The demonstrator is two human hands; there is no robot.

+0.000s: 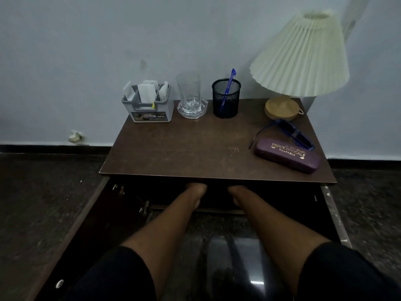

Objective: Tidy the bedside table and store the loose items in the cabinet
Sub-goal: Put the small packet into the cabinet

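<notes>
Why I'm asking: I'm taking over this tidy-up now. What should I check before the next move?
1. Doors open: ok. The left door and the right door are both swung out.
2. Hands free: cannot tell. The left hand and the right hand reach in under the table, fingers hidden.
3. Room inside: cannot tell. The cabinet is too dark.
4. Loose items put away: not ok. The sunglasses and the glasses case lie on the table.
5. Glass steady: ok. The glass stands upright beside the pen cup.
</notes>
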